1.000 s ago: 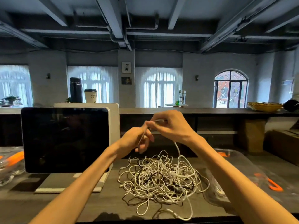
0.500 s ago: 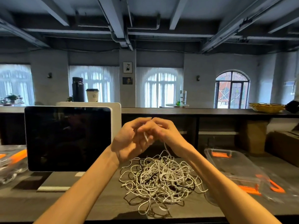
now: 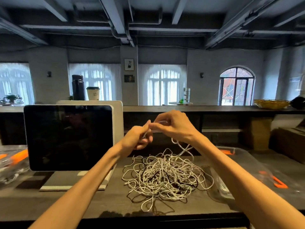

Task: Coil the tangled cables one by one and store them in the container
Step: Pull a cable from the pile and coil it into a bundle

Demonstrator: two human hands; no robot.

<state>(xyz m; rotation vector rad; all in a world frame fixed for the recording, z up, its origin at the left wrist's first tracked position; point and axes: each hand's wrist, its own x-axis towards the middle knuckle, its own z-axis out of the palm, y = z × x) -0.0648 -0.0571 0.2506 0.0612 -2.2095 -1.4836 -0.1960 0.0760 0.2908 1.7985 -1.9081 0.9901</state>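
A tangled pile of white and black cables [image 3: 166, 177] lies on the dark table in front of me. Both hands are raised above its far side. My left hand [image 3: 137, 138] and my right hand [image 3: 175, 126] pinch the same white cable [image 3: 183, 148], fingertips nearly touching. From my right hand the cable hangs down in a wavy line into the pile. A clear plastic container [image 3: 244, 166] with orange clips sits on the table to the right, partly hidden by my right forearm.
A dark screen [image 3: 69, 138] on a stand is at the left, close to my left forearm. Another clear container with orange clips [image 3: 11, 161] sits at the far left. A raised shelf behind carries a flask, a paper cup and a yellow basket [image 3: 270, 104].
My hands came together, then parted a little. My right hand has moved right and up, drawing more of the white cable out of the pile.
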